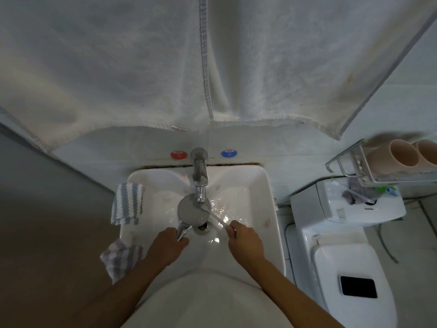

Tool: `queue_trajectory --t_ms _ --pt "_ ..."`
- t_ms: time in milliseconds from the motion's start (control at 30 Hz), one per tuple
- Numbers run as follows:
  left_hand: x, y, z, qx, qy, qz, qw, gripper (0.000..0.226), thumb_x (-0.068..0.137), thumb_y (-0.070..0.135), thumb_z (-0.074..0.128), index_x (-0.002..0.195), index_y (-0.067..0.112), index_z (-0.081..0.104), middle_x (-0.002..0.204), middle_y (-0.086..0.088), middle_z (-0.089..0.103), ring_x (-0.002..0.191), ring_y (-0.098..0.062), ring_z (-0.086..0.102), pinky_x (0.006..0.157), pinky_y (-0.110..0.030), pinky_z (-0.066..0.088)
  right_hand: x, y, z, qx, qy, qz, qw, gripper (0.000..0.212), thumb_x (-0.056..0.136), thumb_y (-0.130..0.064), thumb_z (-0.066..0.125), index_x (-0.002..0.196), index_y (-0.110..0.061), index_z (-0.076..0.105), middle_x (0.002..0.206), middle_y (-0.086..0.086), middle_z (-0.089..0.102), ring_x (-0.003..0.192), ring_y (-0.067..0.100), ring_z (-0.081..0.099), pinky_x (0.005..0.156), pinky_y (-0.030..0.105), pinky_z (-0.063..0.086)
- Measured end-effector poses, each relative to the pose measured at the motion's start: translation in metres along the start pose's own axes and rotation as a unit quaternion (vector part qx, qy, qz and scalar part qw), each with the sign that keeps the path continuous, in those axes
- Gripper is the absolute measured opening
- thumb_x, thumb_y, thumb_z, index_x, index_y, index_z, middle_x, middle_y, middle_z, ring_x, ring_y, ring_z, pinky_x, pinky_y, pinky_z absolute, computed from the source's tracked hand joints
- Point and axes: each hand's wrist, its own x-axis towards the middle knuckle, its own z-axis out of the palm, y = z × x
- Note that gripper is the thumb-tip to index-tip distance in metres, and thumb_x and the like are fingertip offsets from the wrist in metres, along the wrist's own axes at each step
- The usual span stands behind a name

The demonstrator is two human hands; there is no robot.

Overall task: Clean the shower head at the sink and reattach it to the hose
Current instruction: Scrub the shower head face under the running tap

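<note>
A round chrome shower head (192,210) lies face up over the white sink (267,209), right under the chrome tap (199,178). My left hand (169,245) is closed around the shower head's handle near the drain (202,227). My right hand (243,237) grips a white toothbrush (216,217) whose bristle end rests on the head's right rim. Water glistens in the basin around the head. No hose is in view.
Striped cloths hang over the sink's left rim (127,202) and lower left corner (120,259). Large white towels (142,67) hang above. Red (178,154) and blue (228,153) knobs flank the tap. A toilet (343,256) stands right, under a wire rack with pink cups (402,157).
</note>
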Motion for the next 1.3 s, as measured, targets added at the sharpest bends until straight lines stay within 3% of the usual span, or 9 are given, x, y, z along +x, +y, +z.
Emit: queue_trajectory --t_ms 167,333,433,633,767,933,1067,1200,1300 --pt "0.001 0.0 0.0 0.005 0.001 0.001 1.0 0.031 0.083 0.036 0.063 0.072 0.01 0.051 0.067 -0.004 0.054 0.057 -0.021 0.055 0.046 -0.027 0.04 -0.006 -0.002 0.005 0.016 -0.072 -0.03 0.997 0.029 0.101 -0.034 0.044 0.089 -0.012 0.06 0.075 0.005 0.059 0.072 0.029 0.053 0.062 0.031 0.037" --pt "0.001 -0.001 0.0 0.043 0.009 0.016 0.999 0.032 0.085 0.036 0.061 0.07 0.014 0.044 0.076 -0.006 0.054 0.07 -0.022 0.054 0.06 -0.03 0.041 0.002 0.002 0.002 0.01 0.005 0.002 1.0 0.032 0.104 -0.035 0.037 0.091 -0.012 0.056 0.086 0.011 0.067 0.071 0.027 0.048 0.06 0.033 0.032" --pt "0.0 0.002 0.0 0.062 0.013 0.023 0.998 0.031 0.087 0.036 0.06 0.072 0.015 0.042 0.082 -0.007 0.055 0.074 -0.021 0.05 0.065 -0.028 0.035 -0.001 -0.001 0.008 0.034 -0.066 -0.028 0.997 0.031 0.101 -0.034 0.043 0.087 -0.012 0.059 0.077 0.007 0.061 0.073 0.03 0.053 0.06 0.032 0.035" --pt "-0.002 0.004 -0.001 0.068 -0.006 0.04 0.997 0.034 0.086 0.036 0.06 0.068 0.019 0.037 0.081 -0.008 0.055 0.076 -0.026 0.054 0.063 -0.029 0.033 0.004 0.0 0.005 0.056 0.0 0.009 0.998 0.031 0.103 -0.034 0.04 0.081 -0.015 0.052 0.072 0.002 0.052 0.069 0.028 0.047 0.059 0.034 0.032" --pt "-0.004 0.005 -0.003 0.079 -0.01 0.059 0.995 0.028 0.086 0.035 0.059 0.073 0.018 0.041 0.075 -0.001 0.051 0.073 -0.023 0.053 0.061 -0.028 0.033 0.0 -0.004 0.013 0.054 -0.068 -0.035 0.996 0.03 0.101 -0.033 0.045 0.085 -0.013 0.06 0.077 0.006 0.061 0.071 0.027 0.052 0.062 0.032 0.036" --pt "-0.006 0.009 -0.004 0.11 -0.007 0.085 0.99 0.025 0.086 0.036 0.058 0.081 0.016 0.043 0.091 -0.01 0.062 0.088 -0.03 0.061 0.064 -0.029 0.034 0.008 -0.003 0.01 0.068 0.012 0.003 0.998 0.033 0.102 -0.034 0.044 0.085 -0.01 0.059 0.084 0.015 0.066 0.081 0.037 0.058 0.065 0.038 0.039" --pt "-0.007 0.013 -0.003 0.129 -0.015 0.099 0.987 0.026 0.086 0.038 0.057 0.083 0.016 0.044 0.1 -0.011 0.065 0.091 -0.03 0.061 0.064 -0.029 0.034 0.007 -0.011 0.015 0.091 -0.049 -0.022 0.994 0.03 0.098 -0.033 0.048 0.082 -0.012 0.062 0.08 0.013 0.065 0.08 0.037 0.06 0.07 0.041 0.048" --pt "-0.008 0.011 -0.003 0.148 -0.013 0.109 0.983 0.025 0.084 0.039 0.057 0.083 0.018 0.044 0.099 -0.01 0.065 0.09 -0.03 0.062 0.064 -0.029 0.033 0.01 -0.006 0.01 0.089 0.009 0.016 0.996 0.031 0.101 -0.032 0.047 0.085 -0.009 0.061 0.086 0.016 0.067 0.083 0.037 0.059 0.068 0.039 0.042" --pt "-0.008 0.012 -0.003 0.142 -0.018 0.11 0.984 0.025 0.084 0.039 0.057 0.083 0.017 0.045 0.094 -0.009 0.064 0.087 -0.029 0.062 0.063 -0.029 0.034 0.01 -0.007 0.011 0.077 -0.029 -0.006 0.997 0.031 0.1 -0.035 0.047 0.086 -0.012 0.063 0.087 0.014 0.067 0.084 0.036 0.06 0.067 0.037 0.041"
